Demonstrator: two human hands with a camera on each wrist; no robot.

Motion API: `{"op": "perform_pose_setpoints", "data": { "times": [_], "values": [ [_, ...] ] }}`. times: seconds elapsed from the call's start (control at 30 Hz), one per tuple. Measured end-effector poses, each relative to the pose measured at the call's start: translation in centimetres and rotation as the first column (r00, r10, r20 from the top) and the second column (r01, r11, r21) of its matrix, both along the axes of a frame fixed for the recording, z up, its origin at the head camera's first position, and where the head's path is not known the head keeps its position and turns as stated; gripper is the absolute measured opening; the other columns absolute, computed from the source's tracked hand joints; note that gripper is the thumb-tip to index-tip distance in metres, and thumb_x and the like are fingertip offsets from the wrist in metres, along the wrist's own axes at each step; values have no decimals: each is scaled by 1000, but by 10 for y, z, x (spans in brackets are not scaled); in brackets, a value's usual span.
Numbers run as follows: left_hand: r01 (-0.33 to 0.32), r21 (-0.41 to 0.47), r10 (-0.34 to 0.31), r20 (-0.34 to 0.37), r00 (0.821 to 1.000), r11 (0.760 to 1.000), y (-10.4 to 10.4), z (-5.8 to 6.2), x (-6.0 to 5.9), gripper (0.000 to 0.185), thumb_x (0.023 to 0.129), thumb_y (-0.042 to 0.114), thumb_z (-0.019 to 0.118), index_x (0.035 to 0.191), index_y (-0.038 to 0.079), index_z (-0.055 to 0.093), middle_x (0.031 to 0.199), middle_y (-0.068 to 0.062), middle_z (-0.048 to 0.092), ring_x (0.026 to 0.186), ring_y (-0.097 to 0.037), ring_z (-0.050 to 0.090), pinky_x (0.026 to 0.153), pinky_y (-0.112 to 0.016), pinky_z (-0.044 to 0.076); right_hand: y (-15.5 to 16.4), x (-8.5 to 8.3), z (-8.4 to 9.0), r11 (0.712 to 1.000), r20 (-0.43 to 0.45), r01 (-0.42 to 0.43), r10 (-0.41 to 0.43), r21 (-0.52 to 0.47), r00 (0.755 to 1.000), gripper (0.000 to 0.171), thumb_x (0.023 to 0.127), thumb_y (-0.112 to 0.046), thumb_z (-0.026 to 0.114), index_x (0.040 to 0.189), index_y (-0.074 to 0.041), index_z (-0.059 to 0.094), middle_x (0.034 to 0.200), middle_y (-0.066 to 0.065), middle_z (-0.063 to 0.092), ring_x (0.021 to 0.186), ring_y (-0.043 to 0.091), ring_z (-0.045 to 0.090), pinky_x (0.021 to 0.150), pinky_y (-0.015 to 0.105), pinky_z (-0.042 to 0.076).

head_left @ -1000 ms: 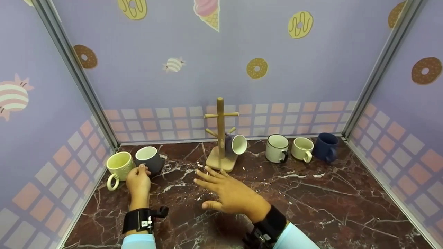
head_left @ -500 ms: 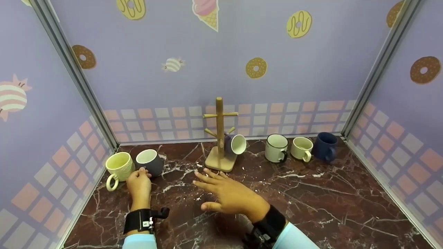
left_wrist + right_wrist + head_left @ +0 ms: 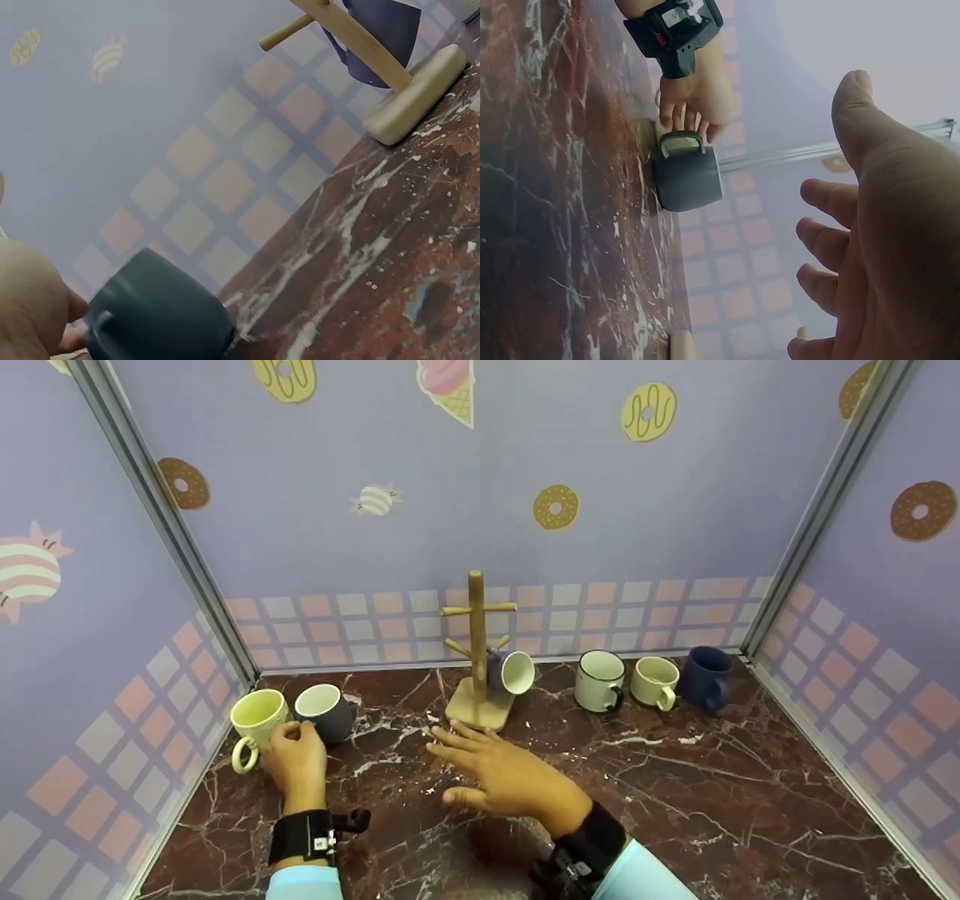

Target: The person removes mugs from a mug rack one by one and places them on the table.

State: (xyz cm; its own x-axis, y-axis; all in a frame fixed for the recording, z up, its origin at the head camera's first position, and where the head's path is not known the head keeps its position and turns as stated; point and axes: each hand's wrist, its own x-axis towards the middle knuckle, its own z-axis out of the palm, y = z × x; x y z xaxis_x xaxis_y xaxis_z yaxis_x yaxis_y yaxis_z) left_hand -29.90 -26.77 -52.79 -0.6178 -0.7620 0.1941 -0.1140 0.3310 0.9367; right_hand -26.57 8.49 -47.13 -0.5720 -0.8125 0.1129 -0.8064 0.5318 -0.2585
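Observation:
Beside the handle of a dark grey mug (image 3: 325,714) with a white inside, my left hand (image 3: 294,757) has its fingers loosely bent and holds nothing. The grey mug stands upright, its whole handle (image 3: 682,136) showing in the right wrist view with the left fingertips close to it. In the head view the left hand overlaps a yellow-green mug (image 3: 259,714), whose ring handle points forward. Palm down, fingers spread, my right hand (image 3: 510,776) hovers in front of a wooden mug stand (image 3: 477,660). A purple mug (image 3: 514,673) with a white inside hangs from the stand's lower right.
Toward the back right stand a white mug (image 3: 600,682) with a black rim, a small cream mug (image 3: 655,682) and a navy mug (image 3: 706,679). White specks dot the marbled tabletop (image 3: 675,810) before the stand. Patterned walls enclose the back and both sides.
The left hand has drawn slightly left from the grey mug's handle, now covering part of the yellow-green mug. My right hand has shifted a little to the right, still spread.

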Motion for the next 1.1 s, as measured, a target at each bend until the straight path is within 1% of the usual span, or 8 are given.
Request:
{"op": "perform_pose_setpoints", "data": {
  "times": [0.17, 0.3, 0.5, 0.57, 0.67, 0.83, 0.97, 1.1],
  "values": [
    [-21, -56, 12, -147, 989, 998, 15, 20, 4, 28, 103, 12, 68, 120, -10, 74, 132, -35, 64, 138, -55, 54, 128, -62, 38, 8, -4, 6, 998, 29, 50, -49, -38, 998, 81, 113, -73, 41, 181, -32, 27, 190, -9, 11, 177, 33, 21, 144, 59, 22],
    [22, -81, -38, -200, 979, 996, 27, 37, 5, 26, 103, 12, 70, 120, -7, 76, 131, -32, 67, 139, -52, 57, 130, -59, 40, 18, -9, 11, 992, 51, 102, -98, -78, 994, 82, 112, -76, 41, 181, -34, 27, 190, -8, 13, 178, 33, 20, 145, 57, 19],
    [101, -202, -152, -255, 955, 974, 46, 56, 6, 24, 103, 11, 73, 120, -4, 80, 129, -28, 74, 130, -48, 65, 119, -58, 48, 33, -17, 17, 979, 73, 155, -146, -130, 987, 82, 112, -74, 43, 181, -30, 30, 190, -7, 18, 178, 31, 20, 145, 59, 18],
    [147, -235, -207, -254, 945, 961, 52, 63, 8, 26, 104, 12, 74, 123, -3, 81, 132, -27, 75, 133, -48, 65, 122, -59, 48, 37, -19, 19, 974, 78, 169, -159, -150, 984, 82, 113, -72, 44, 180, -27, 32, 189, -5, 21, 178, 32, 21, 145, 59, 18],
    [229, -282, -290, -198, 936, 932, 62, 70, 11, 32, 106, 18, 74, 133, -1, 79, 141, -25, 73, 141, -46, 63, 126, -59, 46, 44, -22, 21, 966, 89, 190, -176, -176, 980, 80, 114, -68, 48, 180, -24, 33, 189, 0, 24, 178, 33, 22, 144, 61, 19],
    [352, -349, -418, -134, 898, 868, 76, 79, 16, 41, 110, 24, 74, 144, 1, 75, 152, -24, 69, 149, -45, 60, 130, -60, 46, 56, -28, 23, 953, 94, 233, -219, -195, 971, 76, 115, -63, 52, 179, -25, 37, 189, 1, 26, 176, 35, 25, 141, 66, 26],
    [394, -403, -483, -146, 863, 826, 85, 84, 19, 41, 109, 21, 75, 145, 0, 75, 152, -24, 71, 148, -45, 61, 130, -60, 47, 66, -33, 24, 938, 107, 286, -269, -198, 957, 75, 115, -64, 51, 179, -26, 38, 189, -2, 26, 177, 34, 26, 140, 66, 30],
    [399, -463, -518, -162, 840, 791, 94, 85, 22, 39, 109, 21, 76, 143, 2, 76, 151, -21, 73, 147, -44, 63, 132, -61, 45, 75, -38, 24, 920, 128, 334, -313, -205, 941, 75, 115, -63, 51, 179, -26, 37, 189, 0, 27, 176, 33, 27, 141, 65, 29]
  ]
}}
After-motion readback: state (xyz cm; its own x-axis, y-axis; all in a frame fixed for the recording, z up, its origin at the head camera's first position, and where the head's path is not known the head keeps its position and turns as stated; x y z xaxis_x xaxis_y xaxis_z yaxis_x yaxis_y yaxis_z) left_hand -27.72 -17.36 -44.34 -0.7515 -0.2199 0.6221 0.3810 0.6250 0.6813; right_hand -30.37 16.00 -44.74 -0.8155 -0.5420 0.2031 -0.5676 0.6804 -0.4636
